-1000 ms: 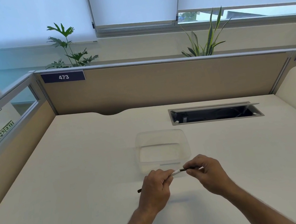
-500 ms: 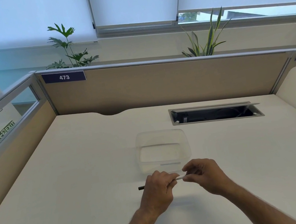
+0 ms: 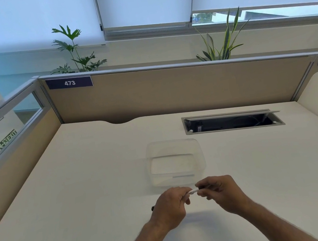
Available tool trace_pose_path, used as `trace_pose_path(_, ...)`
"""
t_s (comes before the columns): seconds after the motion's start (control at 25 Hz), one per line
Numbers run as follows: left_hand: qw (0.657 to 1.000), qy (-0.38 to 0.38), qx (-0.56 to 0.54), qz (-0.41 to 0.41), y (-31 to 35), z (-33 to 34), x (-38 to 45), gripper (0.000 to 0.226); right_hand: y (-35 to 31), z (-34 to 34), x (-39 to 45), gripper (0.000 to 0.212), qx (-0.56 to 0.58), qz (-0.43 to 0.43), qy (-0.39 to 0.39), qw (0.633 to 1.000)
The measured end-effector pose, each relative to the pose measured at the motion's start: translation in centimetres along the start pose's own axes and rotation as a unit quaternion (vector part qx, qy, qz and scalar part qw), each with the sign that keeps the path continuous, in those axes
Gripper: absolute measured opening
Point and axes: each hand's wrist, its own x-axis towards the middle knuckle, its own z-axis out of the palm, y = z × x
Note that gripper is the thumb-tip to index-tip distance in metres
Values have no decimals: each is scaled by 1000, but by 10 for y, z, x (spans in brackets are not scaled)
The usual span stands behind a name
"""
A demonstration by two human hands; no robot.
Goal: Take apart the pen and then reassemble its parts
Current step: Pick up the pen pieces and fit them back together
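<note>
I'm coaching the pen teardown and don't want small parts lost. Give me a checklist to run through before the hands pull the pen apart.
1. Both hands grip the pen: ok. The left hand holds one end, the right hand the other.
2. Clear container close by for parts: ok, it sits on the desk just beyond the hands.
3. Container free of other items: ok, nothing shows inside.
4. Pen held over the desk, not past an edge: ok.
5. Open cable hatch far enough from a rolling part: cannot tell.
6. Which joint is loosened: cannot tell, fingers cover it.
</note>
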Motion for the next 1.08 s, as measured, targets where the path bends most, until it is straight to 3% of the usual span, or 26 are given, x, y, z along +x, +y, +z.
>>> trace_pose_path(0.2,999,-43,-25,-8,-2,-2,2,26,2,-3,-1,27,-31,-59,-15,998)
trace_pose_path(0.4,999,7,-30,7,-3,-1,4,17,3,-2,4,9,-46,-69,-31,996)
trace_pose_path(0.64,998,60,11,32,-10,2,6,22,-2,5,5,19,-20,-15,-35,999)
trace_pose_path(0.88,990,121,33,56,-4,2,9,26,-13,15,3,50,40,63,-15,997)
trace_pose_path(1.08,993,91,47,51,-5,4,7,23,-15,9,4,61,50,105,-48,992)
